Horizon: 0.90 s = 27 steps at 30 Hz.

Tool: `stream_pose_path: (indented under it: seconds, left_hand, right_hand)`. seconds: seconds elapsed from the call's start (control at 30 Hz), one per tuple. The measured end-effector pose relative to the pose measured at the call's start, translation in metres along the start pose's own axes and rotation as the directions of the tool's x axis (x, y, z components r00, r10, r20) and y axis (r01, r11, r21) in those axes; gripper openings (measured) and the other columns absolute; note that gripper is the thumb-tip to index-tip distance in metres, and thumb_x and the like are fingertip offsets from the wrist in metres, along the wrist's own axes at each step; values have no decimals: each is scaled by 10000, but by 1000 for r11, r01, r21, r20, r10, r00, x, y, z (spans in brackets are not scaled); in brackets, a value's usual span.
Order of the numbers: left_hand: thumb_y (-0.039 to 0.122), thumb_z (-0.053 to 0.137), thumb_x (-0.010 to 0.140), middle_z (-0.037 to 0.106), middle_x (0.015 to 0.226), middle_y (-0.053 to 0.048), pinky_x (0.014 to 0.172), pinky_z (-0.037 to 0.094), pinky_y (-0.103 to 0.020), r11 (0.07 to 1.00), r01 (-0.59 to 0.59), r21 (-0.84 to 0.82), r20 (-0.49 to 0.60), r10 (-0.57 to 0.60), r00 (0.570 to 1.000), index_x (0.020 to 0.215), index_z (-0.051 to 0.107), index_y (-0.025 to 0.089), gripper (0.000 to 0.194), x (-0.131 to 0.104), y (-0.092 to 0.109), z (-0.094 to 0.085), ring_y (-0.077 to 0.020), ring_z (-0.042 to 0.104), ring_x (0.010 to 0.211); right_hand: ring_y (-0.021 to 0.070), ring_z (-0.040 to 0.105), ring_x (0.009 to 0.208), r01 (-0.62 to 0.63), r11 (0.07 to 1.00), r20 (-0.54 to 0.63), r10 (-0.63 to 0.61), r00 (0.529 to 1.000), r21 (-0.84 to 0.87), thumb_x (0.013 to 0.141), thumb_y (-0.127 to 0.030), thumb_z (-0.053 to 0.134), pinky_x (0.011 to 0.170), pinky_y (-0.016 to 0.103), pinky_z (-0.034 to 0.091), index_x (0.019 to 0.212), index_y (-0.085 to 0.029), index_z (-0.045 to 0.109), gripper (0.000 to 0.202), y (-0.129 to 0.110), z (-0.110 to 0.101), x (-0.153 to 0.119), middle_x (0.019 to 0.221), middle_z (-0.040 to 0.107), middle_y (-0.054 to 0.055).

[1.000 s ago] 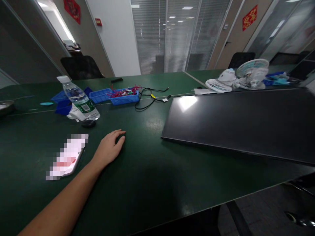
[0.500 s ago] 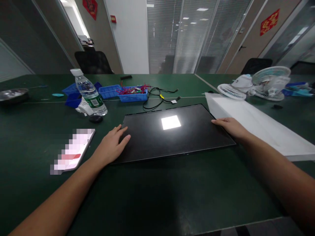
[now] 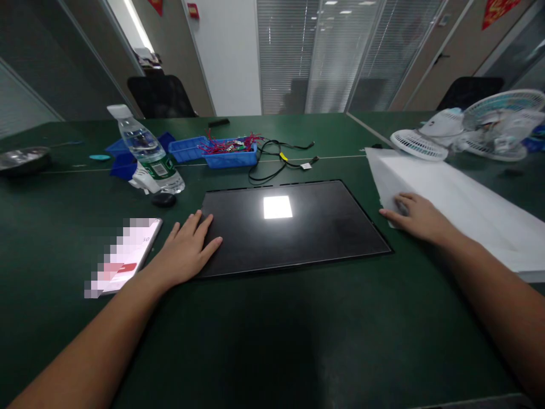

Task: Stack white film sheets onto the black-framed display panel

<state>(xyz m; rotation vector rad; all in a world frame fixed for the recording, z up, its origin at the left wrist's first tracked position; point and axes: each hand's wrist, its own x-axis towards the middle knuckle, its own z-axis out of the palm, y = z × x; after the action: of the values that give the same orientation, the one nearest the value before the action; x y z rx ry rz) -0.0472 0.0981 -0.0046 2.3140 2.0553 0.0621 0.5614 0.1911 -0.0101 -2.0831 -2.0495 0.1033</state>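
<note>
A dark flat screen panel (image 3: 298, 233) lies face up on the green table, with a bright reflection on it. My left hand (image 3: 185, 250) rests on its left edge, fingers spread. Off the panel's right side, my right hand (image 3: 419, 218) is over the near left edge of a white sheet (image 3: 464, 199). Its thumb and fingers are curled around something small and grey, too unclear to name. Left of my left hand lies a phone (image 3: 134, 253) with a lit, partly pixelated screen.
Behind the panel are a blue tray of red wires (image 3: 232, 161), a black cable (image 3: 272, 170) and another blue tray (image 3: 187, 149). A water bottle (image 3: 149, 153) leans near a black mouse (image 3: 164, 199). White fan parts (image 3: 419, 145) stand back right; a metal bowl (image 3: 23, 161) is far left.
My right hand has let go of the panel's right edge and moved right, onto the white sheet's edge. The panel now lies flatter. My left hand's fingers have spread. The view has tilted down.
</note>
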Motion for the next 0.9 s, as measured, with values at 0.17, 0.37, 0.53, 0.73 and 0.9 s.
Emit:
stream_pose_path:
  seconds: [0.17,0.37,0.53,0.73,0.9]
  left_hand:
    - [699,328,1003,267,1728,-226,1282,238,-599,998,-24,-59,-29,22,999,1642,357,90,883,3,0,0,-399,255,1600]
    - [716,391,967,268,1721,-250,1256,304,-598,987,21,-160,-27,-25,999,1607,414,73,908,3,5,-6,-441,306,1571]
    - [679,490,940,318,1715,-193,1211,403,-543,962,20,-273,-57,-37,998,1567,488,127,836,3,6,-9,-396,429,1515]
    - [611,539,939,437,1653,-169,1226,385,-529,931,-24,-364,-193,-50,980,1487,571,149,717,6,-5,-3,-358,481,1481]
    - [564,547,947,504,1608,-151,1235,375,-516,921,-54,-385,-241,-44,970,1439,614,156,643,8,-5,-4,-341,500,1465]
  right_hand:
    - [414,518,1367,-30,999,22,30,999,21,917,-758,467,1189,529,397,1465,-46,579,906,-2,0,0,1545,509,222]
    - [403,616,1227,-50,992,-153,68,986,118,903,-620,607,1107,536,450,1454,-122,629,742,-20,-7,-13,1357,662,208]
    - [337,676,1153,52,937,-413,103,905,347,905,-609,636,1077,493,498,1340,-158,701,630,-39,-18,-29,1241,724,168]
    - [288,731,1064,391,696,-366,-195,910,602,825,-508,742,1017,449,582,1055,-192,747,391,-50,-27,-42,1127,766,117]
    - [272,701,1166,564,620,-129,-603,787,546,852,-273,702,1107,477,530,1017,-267,815,200,-60,-21,-38,1136,771,50]
